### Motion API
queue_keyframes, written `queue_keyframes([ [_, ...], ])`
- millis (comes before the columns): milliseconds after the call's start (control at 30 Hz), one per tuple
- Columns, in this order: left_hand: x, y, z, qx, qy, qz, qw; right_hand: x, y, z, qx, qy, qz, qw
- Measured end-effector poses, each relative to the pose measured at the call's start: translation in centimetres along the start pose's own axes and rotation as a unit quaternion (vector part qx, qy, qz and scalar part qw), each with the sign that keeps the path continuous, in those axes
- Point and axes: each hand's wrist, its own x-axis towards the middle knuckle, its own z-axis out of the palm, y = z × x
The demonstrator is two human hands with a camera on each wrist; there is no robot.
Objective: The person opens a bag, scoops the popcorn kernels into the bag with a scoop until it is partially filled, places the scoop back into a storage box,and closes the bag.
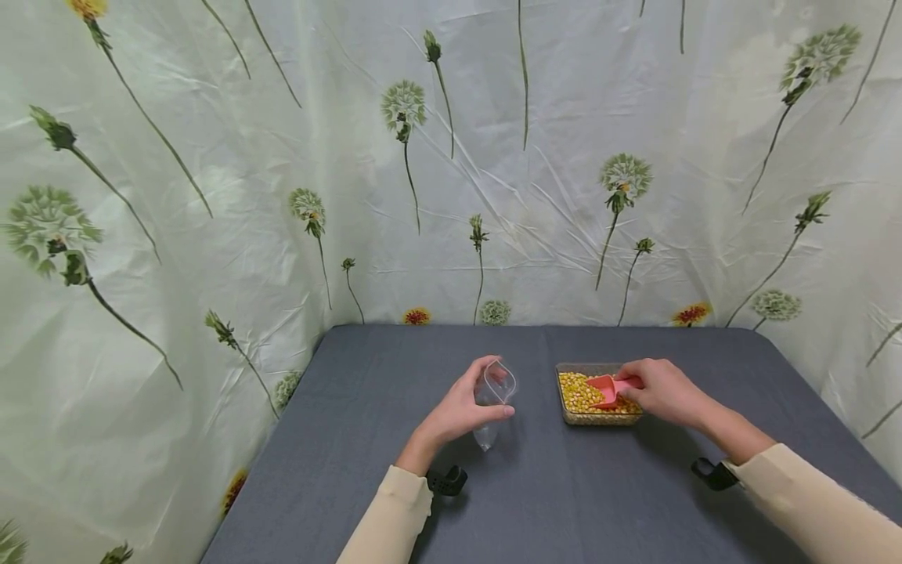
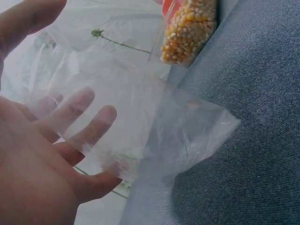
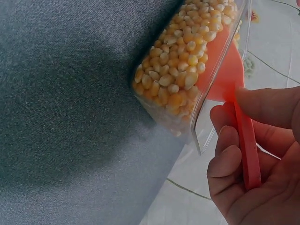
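A clear plastic bag (image 1: 486, 435) hangs from my left hand (image 1: 461, 407), its mouth spread wide between thumb and fingers. In the left wrist view the bag (image 2: 187, 133) looks empty, with the fingers (image 2: 86, 129) showing behind the film. My right hand (image 1: 665, 389) grips the handle of a red scoop (image 1: 604, 387). The scoop's bowl sits among yellow corn kernels (image 1: 578, 394) in a clear rectangular container (image 1: 599, 420). Seen from the right wrist, thumb and curled fingers wrap the scoop's handle (image 3: 248, 154), and its bowl shows through the container wall.
A grey cloth-covered table (image 1: 550, 501) lies beneath both hands. Behind it hangs a pale curtain (image 1: 451, 196) printed with dandelions. A black band with a camera is worn at each wrist.
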Motion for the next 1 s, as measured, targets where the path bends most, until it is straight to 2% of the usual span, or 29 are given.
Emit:
queue_keyframes([
  [233, 0.0, -0.1, 0.2, 0.015, 0.011, 0.001, 0.9998, -0.2, 0.0, 0.2, -0.006, -0.003, 0.006, 1.0000],
  [400, -0.1, -0.2, 0.3, 0.023, 0.021, 0.005, 0.9995, -0.8, 0.0, 0.3, 0.001, 0.007, -0.005, 1.0000],
  [500, -0.1, -0.3, 0.3, 0.023, 0.024, 0.007, 0.9994, -1.1, 0.0, 0.2, 0.014, 0.005, 0.005, 0.9999],
  [700, -0.1, -0.5, 0.3, 0.026, 0.028, 0.009, 0.9992, -1.2, -0.3, 0.0, 0.077, -0.019, 0.058, 0.9952],
  [767, -0.1, -0.4, 0.4, 0.025, 0.029, 0.009, 0.9992, -1.1, -0.3, 0.0, 0.099, -0.022, 0.083, 0.9914],
  [1000, 0.0, 0.0, 0.5, 0.020, 0.028, 0.011, 0.9993, -1.5, -0.1, -0.5, 0.136, -0.018, 0.133, 0.9816],
])
